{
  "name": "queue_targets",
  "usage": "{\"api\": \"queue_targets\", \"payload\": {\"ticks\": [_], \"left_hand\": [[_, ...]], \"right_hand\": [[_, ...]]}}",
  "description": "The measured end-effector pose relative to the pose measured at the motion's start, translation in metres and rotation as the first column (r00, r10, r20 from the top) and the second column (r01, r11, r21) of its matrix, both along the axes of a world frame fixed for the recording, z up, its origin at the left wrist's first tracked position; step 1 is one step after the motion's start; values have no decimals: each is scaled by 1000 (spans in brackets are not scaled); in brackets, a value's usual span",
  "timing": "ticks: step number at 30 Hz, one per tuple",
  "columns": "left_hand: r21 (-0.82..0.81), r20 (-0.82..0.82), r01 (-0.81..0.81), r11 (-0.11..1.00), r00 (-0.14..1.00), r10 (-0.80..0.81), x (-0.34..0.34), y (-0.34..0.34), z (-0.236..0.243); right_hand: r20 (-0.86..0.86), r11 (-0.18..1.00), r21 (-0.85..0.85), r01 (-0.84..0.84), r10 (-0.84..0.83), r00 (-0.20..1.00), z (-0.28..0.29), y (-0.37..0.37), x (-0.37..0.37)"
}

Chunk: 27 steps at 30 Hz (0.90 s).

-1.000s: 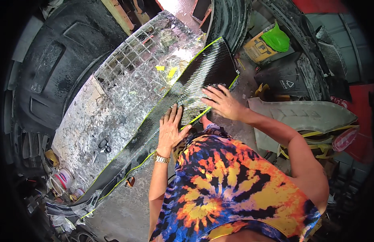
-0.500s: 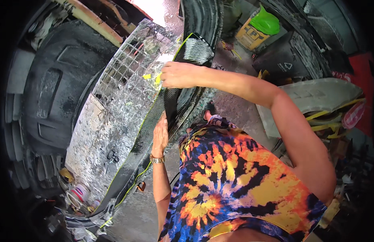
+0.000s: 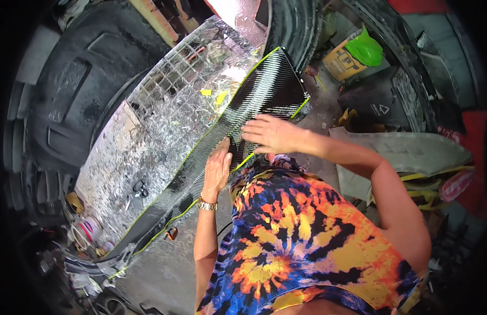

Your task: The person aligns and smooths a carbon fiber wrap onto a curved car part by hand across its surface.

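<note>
A long strip of black, glossy carbon fibre fabric (image 3: 267, 79) with yellow-green edging lies along a dark curved piece, most of which it hides. Its far end is spread wide and flat. My left hand (image 3: 217, 168), with a metal watch (image 3: 207, 203) at the wrist, rests on the middle of the strip with its fingers stretched out. Just beyond it, my right hand (image 3: 274, 134) lies palm down on the wide part, fingers apart. Neither hand grips anything. Beside the strip, scissors (image 3: 139, 190) lie on the speckled work surface (image 3: 109, 170).
Yellow scraps (image 3: 221, 97) and a grid (image 3: 172, 73) lie towards the back of the surface. A big black moulded panel (image 3: 81, 89) stands at left, a white tub (image 3: 87, 230) at lower left. To the right are a yellow box (image 3: 345, 60) and a grey panel (image 3: 406, 149).
The far part of the fabric has gone from folded to spread out flat. My right hand let go of its edge and moved nearer me onto the fabric. My left hand stays on the strip.
</note>
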<state>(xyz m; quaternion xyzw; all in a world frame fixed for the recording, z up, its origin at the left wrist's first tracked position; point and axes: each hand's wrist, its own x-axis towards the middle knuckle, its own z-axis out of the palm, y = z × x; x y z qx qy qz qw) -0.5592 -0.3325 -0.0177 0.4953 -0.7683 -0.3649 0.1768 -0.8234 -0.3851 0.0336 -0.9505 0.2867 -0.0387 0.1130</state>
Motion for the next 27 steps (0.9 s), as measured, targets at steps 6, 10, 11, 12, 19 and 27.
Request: {"api": "queue_targets", "payload": {"ticks": [6,10,11,12,19,27], "left_hand": [[-20,-32,-44,999,999,43,0,1,-4],[-68,-44,-64,996,997,62,-1,2,-8],[-73,-53,-64,995,997,60,-2,1,-7],[-79,-62,-64,995,996,59,-3,1,-5],[-107,-41,-60,992,998,56,-4,1,-2],[-517,-103,-319,794,945,312,-10,-63,28]], "right_hand": [[-80,999,-6,-50,49,996,-14,-2,23],[-184,996,34,-76,81,980,-4,-6,29],[-212,995,14,-94,95,973,-4,-7,29],[-219,994,14,-105,105,970,-3,-9,28],[-247,987,103,-127,149,957,4,-22,25],[-253,988,52,-145,153,955,-14,-22,15]]}}
